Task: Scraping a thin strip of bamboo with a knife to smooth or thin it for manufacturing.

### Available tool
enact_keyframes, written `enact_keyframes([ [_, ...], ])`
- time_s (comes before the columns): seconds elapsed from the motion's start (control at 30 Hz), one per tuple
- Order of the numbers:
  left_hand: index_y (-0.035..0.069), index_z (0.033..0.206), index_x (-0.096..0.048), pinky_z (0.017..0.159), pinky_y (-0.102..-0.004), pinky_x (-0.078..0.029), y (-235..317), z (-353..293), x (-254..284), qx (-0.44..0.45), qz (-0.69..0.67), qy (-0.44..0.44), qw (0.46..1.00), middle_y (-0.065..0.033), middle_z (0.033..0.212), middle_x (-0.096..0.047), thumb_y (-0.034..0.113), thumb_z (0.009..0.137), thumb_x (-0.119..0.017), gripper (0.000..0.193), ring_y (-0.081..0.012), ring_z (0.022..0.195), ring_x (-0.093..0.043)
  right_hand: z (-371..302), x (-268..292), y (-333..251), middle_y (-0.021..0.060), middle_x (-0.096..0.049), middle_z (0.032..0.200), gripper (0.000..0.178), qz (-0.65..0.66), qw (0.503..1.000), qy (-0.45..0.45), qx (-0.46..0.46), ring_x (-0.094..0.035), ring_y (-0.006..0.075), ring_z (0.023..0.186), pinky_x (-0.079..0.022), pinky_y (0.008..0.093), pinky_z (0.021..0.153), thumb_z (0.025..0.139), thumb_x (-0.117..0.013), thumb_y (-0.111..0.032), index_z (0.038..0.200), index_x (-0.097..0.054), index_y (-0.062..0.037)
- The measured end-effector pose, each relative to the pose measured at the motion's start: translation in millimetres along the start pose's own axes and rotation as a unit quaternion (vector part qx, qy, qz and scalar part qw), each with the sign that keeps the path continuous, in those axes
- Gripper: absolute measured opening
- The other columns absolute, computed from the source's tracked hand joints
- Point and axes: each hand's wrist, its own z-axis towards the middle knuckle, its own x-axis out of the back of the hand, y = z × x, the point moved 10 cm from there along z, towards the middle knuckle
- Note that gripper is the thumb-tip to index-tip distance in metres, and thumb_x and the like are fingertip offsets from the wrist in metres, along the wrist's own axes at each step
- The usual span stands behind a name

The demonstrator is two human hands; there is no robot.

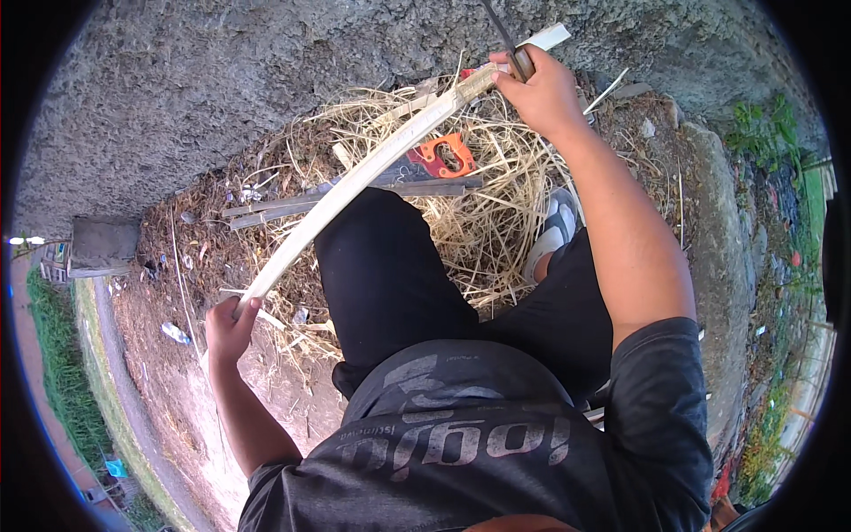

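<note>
A long pale split strip, apparently bamboo (355,182), slants across the view over my left knee. My left hand (230,330) is closed round its lower end at the left. Near the upper end, my right hand (538,89) is closed on a knife (503,28) and also grips the strip. The knife's dark blade points up and away, and its short handle is partly covered by my fingers. Beneath the strip lies a handsaw (448,156) with an orange and red handle, its blade partly hidden by the strip and my knee.
Curly pale shavings (479,230) are heaped between my feet and along the rough grey wall (222,80). Dark lengths of split wood or bamboo (434,188) lie beside the saw. A stone edge (714,195) runs along the right, and a grey block (105,244) stands at the left.
</note>
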Motion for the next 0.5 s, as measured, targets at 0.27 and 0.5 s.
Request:
enact_keyframes([
  [0.27, -0.001, 0.065, -0.057, 0.045, -0.0362, -0.034, 8.8, 2.5, 3.4, -0.010, 0.001, 0.002, 1.000, -0.0066, 0.050, -0.048, 0.043, 0.087, -0.071, 0.051, -0.0135, 0.047, -0.043, 1.2, 9.9, -2.0, 0.0025, -0.067, 0.071, 0.018, -0.003, 0.999, 0.047, 0.019, -0.061, 0.0123, 0.064, -0.048, 0.0309, 0.064, 0.084, -0.076, -0.021, 0.091, -0.069, -0.0070],
  [0.5, -0.001, 0.068, -0.059, 0.046, -0.0345, -0.033, 0.4, 2.3, -3.4, 0.016, -0.024, -0.025, 0.999, -0.0041, 0.051, -0.049, 0.044, 0.088, -0.070, 0.051, -0.0112, 0.049, -0.043, 6.6, 20.5, 6.0, 0.0035, -0.066, 0.070, 0.024, -0.050, 0.997, 0.053, -0.011, -0.060, 0.0142, 0.064, -0.049, 0.0333, 0.063, 0.084, -0.078, -0.025, 0.089, -0.065, -0.0049],
])
